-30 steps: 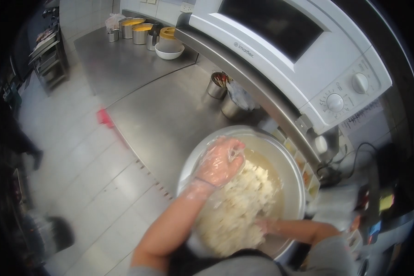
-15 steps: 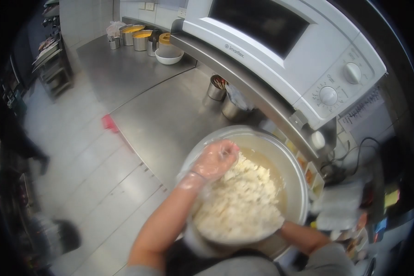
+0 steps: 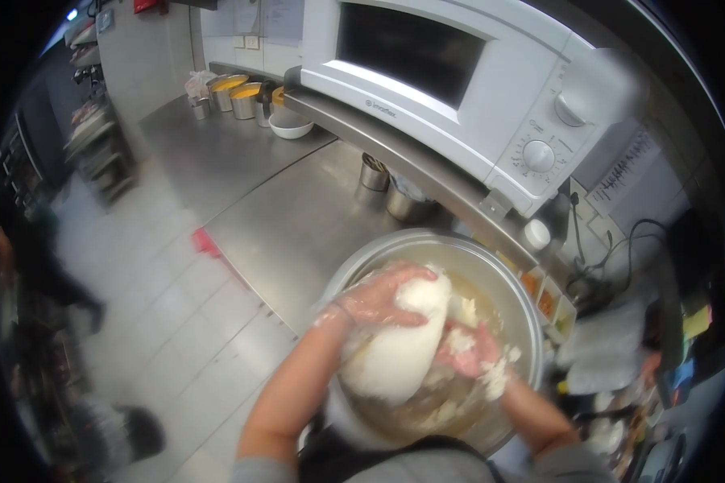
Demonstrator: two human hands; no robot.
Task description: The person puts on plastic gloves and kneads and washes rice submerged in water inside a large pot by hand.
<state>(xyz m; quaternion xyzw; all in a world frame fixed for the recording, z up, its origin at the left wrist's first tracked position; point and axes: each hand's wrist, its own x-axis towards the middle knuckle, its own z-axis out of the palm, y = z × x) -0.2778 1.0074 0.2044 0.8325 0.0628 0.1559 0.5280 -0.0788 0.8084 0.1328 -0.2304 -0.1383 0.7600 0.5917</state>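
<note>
A large round metal pot (image 3: 529,322) stands in front of me, with cloudy liquid and pale, soft clumps (image 3: 443,414) inside. My left hand (image 3: 383,298), in a clear plastic glove, has its fingers wrapped over the top of a smooth white rounded thing (image 3: 399,354); whether it is a bowl or a bag I cannot tell. It is tilted over the left side of the pot. Just right of it, my right hand (image 3: 469,350) is over the liquid, fingers apart, with white clumps stuck to fingers and wrist.
A white oven (image 3: 491,88) sits on a metal shelf (image 3: 379,133) above the steel counter (image 3: 290,213). Metal cans (image 3: 246,101) and a white bowl (image 3: 290,126) stand at the back. Food trays (image 3: 557,310) are right of the pot. A person in dark clothes (image 3: 40,249) is far left.
The white clumps that filled the pot's middle are mostly out of sight. The smooth white thing now shows under my left hand. My right hand has come up from the near rim towards the middle.
</note>
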